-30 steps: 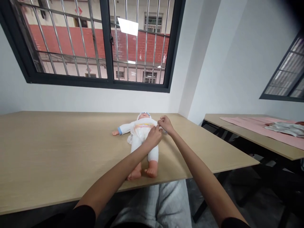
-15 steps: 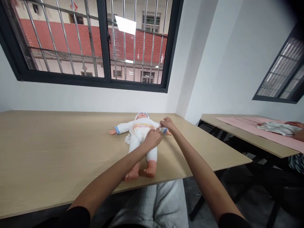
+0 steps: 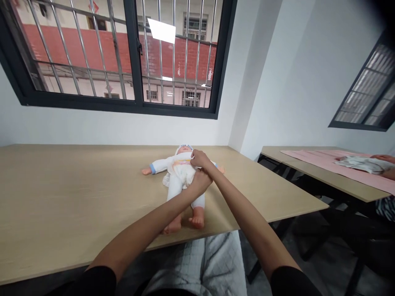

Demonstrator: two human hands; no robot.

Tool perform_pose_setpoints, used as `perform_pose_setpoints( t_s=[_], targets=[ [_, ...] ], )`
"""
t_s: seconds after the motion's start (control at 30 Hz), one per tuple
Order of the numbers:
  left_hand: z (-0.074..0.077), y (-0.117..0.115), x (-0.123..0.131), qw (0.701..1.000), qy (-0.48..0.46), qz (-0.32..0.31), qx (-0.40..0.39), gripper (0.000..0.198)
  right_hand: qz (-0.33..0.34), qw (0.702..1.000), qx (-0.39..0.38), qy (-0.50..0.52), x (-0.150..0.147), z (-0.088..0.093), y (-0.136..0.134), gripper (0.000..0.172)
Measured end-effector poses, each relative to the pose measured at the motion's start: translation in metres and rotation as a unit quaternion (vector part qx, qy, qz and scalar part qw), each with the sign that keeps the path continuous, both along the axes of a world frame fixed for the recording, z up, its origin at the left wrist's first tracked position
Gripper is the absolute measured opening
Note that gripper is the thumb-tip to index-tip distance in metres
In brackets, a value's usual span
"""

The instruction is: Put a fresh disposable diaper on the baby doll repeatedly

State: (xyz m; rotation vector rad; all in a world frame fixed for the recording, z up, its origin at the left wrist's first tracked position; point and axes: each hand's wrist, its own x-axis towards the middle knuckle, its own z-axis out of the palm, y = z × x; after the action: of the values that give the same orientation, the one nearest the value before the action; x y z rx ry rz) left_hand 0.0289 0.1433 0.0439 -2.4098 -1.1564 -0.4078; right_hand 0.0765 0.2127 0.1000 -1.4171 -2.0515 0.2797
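A baby doll [image 3: 175, 187] in white clothes with blue cuffs lies on its back on the wooden table, its feet toward me. A white diaper [image 3: 182, 172] with a coloured waistband is around its hips. My right hand [image 3: 200, 159] is closed at the waistband, its fingers pinching the diaper's edge on the right. Just below, my left hand [image 3: 202, 181] is closed against the right side of the diaper. The wrists nearly cross, and the fingertips of my left hand are partly hidden. Another bit of white material [image 3: 166, 180] sticks out at the doll's left-hand side in view.
The wooden table [image 3: 77, 197] stands against the wall under a barred window [image 3: 138, 109]. To the right is a second table with a pink cloth [image 3: 311, 157]. There another person's hands [image 3: 384, 158] rest by a white cloth item [image 3: 364, 163].
My right hand has moved left, from beside the doll's arm to the front of the diaper's waistband. My left hand has shifted slightly right and down, staying by the diaper's side.
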Motion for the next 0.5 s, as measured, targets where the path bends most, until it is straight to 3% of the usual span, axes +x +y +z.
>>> perform_pose_setpoints(
  t_s=[0.07,0.13,0.23,0.3,0.4,0.5],
  targets=[
    [-0.001,0.001,-0.001,1.0,-0.012,0.009,0.016,0.032,0.011,0.999,-0.022,0.034,0.004,0.002,-0.003,0.02],
    [-0.003,0.003,-0.002,0.998,-0.032,0.022,0.054,0.031,0.048,0.985,-0.04,0.159,0.012,0.001,-0.003,0.017],
    [-0.007,0.004,-0.003,0.993,-0.052,0.04,0.099,0.03,0.046,0.919,-0.002,0.392,0.028,-0.01,0.006,0.023],
    [-0.009,0.005,-0.005,0.991,-0.059,0.061,0.099,0.038,-0.033,0.883,0.058,0.465,0.04,-0.028,0.015,0.024],
    [-0.014,0.005,-0.009,0.99,-0.086,0.094,0.053,0.052,-0.17,0.874,0.106,0.443,0.059,-0.065,0.025,0.023],
    [-0.017,0.003,-0.012,0.988,-0.123,0.09,0.01,0.056,-0.23,0.91,0.108,0.328,0.078,-0.099,0.027,0.02]
  ],
)
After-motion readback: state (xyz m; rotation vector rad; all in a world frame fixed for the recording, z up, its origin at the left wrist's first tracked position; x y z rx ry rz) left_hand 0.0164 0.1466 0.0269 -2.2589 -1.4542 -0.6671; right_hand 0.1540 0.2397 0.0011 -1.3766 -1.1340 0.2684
